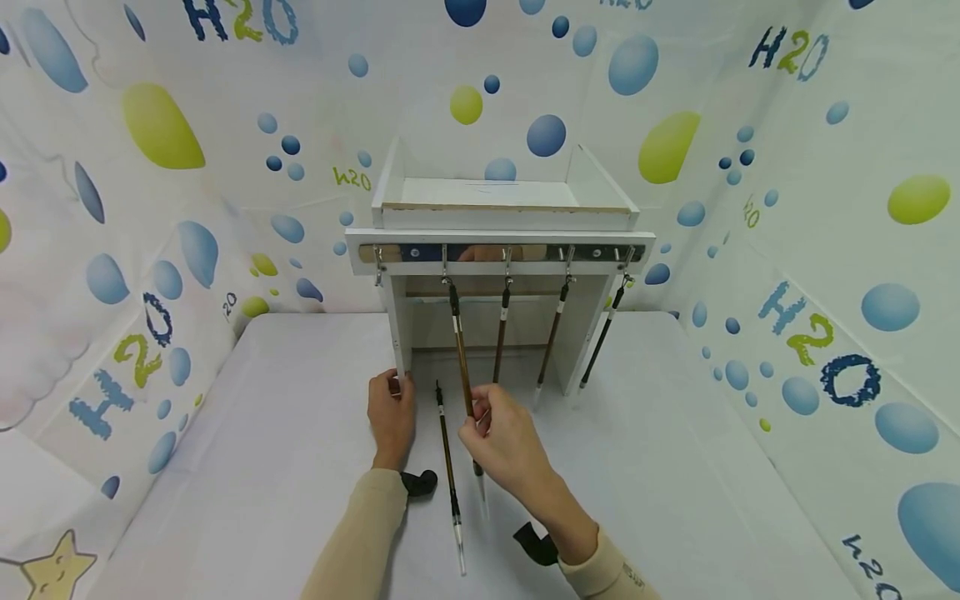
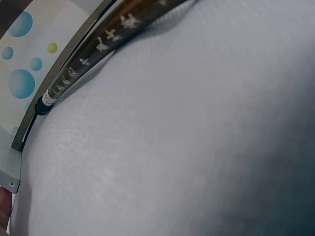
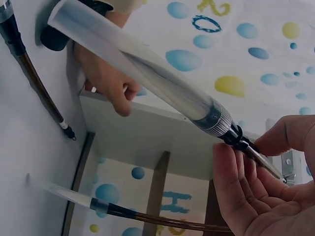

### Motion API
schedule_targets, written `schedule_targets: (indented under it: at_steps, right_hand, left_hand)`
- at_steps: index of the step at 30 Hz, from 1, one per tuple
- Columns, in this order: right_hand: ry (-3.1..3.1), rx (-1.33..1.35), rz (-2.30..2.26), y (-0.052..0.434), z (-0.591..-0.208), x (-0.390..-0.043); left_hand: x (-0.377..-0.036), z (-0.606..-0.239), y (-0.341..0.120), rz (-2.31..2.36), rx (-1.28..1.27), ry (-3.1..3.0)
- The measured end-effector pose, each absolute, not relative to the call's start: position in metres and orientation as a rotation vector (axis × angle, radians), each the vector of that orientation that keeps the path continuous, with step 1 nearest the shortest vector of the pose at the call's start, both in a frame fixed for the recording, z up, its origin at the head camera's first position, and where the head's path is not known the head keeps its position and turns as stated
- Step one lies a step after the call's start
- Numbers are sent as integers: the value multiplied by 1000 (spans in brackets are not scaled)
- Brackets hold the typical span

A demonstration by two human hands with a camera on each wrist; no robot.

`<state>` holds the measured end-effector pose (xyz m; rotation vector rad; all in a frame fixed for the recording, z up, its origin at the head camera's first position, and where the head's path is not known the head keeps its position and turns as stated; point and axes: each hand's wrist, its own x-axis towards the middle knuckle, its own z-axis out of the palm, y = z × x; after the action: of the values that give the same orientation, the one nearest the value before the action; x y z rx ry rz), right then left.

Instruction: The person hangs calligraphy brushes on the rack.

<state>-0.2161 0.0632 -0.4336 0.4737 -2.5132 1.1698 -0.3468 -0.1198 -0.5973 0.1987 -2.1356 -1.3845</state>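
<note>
My right hand pinches a brown-handled calligraphy brush between thumb and fingers. The brush's top loop is at a hook of the white stand, and its tip points down toward me. In the right wrist view, a clear cap covers the bristles of this brush. My left hand holds the lower front edge of the stand's left side panel with curled fingers. Between my forearms another capped brush lies on the white surface; light characters mark its handle.
Three more brushes hang to the right: one, a second and a dark one. A hook at the far left bears no brush. An open-topped tray tops the stand. Patterned sheets surround the white surface.
</note>
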Motion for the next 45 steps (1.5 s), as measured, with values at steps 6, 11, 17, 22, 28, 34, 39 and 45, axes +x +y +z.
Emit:
schedule_targets:
  at_steps: [6, 11, 17, 22, 28, 34, 39, 45]
  right_hand:
    - [-2553, 445, 1164, 63, -439, -221]
    - [-2559, 448, 1161, 63, -447, -228]
    - [-2554, 490, 1160, 62, -455, -235]
    - [-2592, 490, 1167, 61, -458, -242]
    - [-2603, 525, 1161, 59, -462, -253]
    - [-2622, 515, 1172, 56, -466, -266]
    - [-2626, 513, 1150, 53, -468, -274]
    - [-2635, 515, 1121, 50, -469, -282]
  left_hand:
    - [-346, -596, -120, -1386, 196, -2143]
    - [-347, -597, -120, -1389, 205, -2148]
    - [-345, -594, -119, -1392, 215, -2152]
    - [-343, -593, -119, -1391, 217, -2147]
    - [-344, -593, -118, -1386, 219, -2144]
    - [-344, -591, -118, -1407, 238, -2144]
    - [-343, -588, -118, -1402, 235, -2134]
    - [-342, -588, -118, -1401, 240, -2145]
